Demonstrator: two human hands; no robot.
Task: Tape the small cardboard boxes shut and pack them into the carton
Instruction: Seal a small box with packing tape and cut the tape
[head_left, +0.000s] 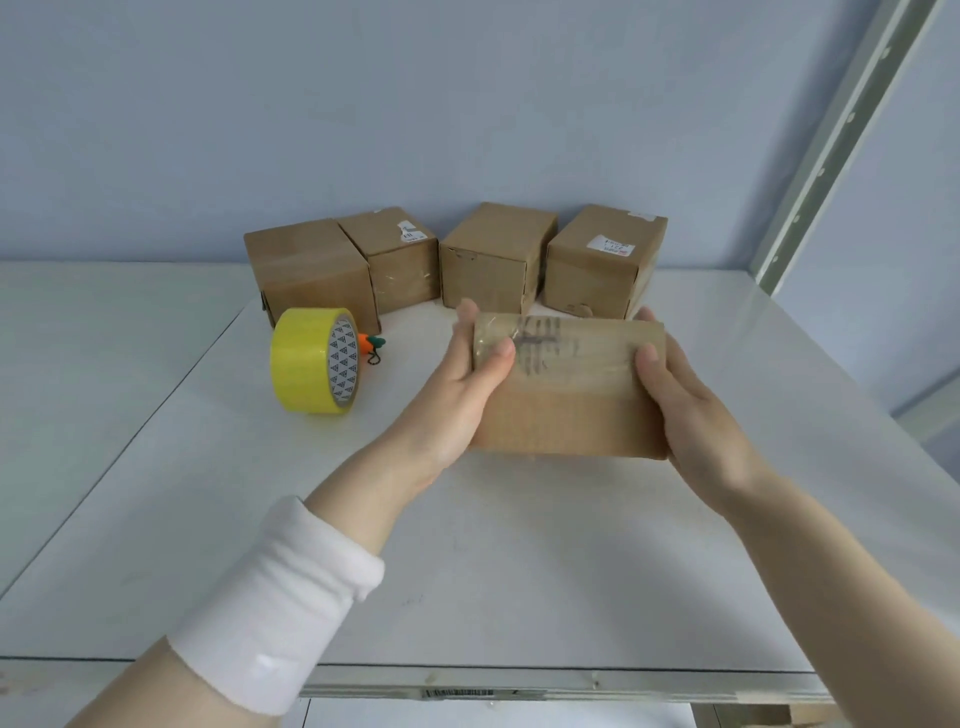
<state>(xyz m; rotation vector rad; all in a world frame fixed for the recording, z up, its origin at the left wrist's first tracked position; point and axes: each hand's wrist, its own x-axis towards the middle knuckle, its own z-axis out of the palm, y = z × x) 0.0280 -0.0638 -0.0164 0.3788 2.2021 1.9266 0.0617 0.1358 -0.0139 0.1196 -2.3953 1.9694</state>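
— Where is the box sitting right now?

— The box (569, 395) is sitting near the middle of the table (519, 545), slightly right, and both hands are clamping its ends. I cannot tell whether its underside is touching the table.

— How are the hands lying?

— The left hand (467, 379) is gripping the left end, with the thumb lying on top and the fingers curling round the far edge. The right hand (691, 405) is gripping the right end, thumb on top too. A white cuff (280, 597) is covering the left forearm.

— What is standing behind?

— Four more are standing in a row at the far side. The far-left box (311, 270) is touching the second box (397, 254), while the third box (491, 260) and the fourth box (597, 265) are standing just apart.

— And the tape?

— A roll of yellow tape (306, 361) is standing on edge to the left, just in front of the far-left box, and a small carrot charm (370, 344) is lying at its right.
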